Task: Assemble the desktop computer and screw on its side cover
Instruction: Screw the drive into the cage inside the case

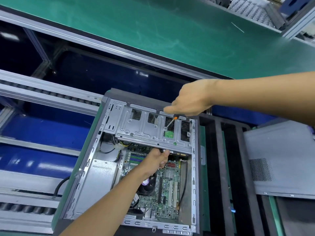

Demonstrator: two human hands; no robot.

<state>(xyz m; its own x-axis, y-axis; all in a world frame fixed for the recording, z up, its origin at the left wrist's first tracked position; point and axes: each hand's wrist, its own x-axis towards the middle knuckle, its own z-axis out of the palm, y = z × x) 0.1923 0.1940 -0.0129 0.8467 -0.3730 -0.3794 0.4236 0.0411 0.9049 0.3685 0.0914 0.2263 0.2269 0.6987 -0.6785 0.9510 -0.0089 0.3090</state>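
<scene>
An open desktop computer case (88,169) lies on its side, its motherboard (168,189) exposed. A metal drive cage (144,128) spans the top of the case. My right hand (189,99) grips a screwdriver (170,122) with an orange collar; its tip rests on a screw on the drive cage. Inside the case, my left hand (157,159) curls its fingers under the cage's lower edge, holding it. The grey side cover (279,160) lies flat to the right of the case.
A power supply (100,176) sits in the left part of the case. Black foam strips (226,167) lie between case and cover. A green conveyor belt (170,31) runs behind, and metal roller rails (42,92) stand at the left.
</scene>
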